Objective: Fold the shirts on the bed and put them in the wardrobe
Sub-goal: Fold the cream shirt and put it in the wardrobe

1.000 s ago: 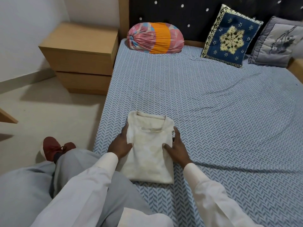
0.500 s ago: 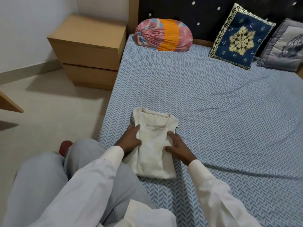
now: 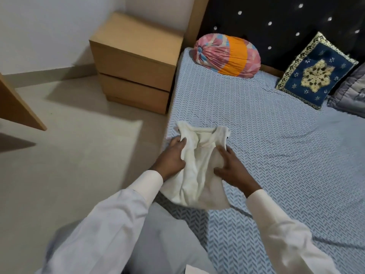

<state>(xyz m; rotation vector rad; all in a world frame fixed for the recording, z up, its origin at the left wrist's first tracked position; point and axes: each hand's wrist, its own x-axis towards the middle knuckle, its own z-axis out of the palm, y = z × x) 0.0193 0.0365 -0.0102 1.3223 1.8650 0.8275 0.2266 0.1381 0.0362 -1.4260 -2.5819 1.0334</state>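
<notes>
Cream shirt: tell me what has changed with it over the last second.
Both hands lay flat on the folded cream shirt; now the left hand grips its left edge near the collar and the right hand grips its right side. The shirt has bunched up and no longer lies flat on the bed. The bolster, blue cushion and bedside cabinet stayed put.

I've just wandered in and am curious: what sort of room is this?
Most likely a home bedroom: a bed with a chevron-patterned sheet, a blue embroidered cushion leaning against a dark studded headboard, and a wooden two-drawer bedside cabinet beside it.
</notes>
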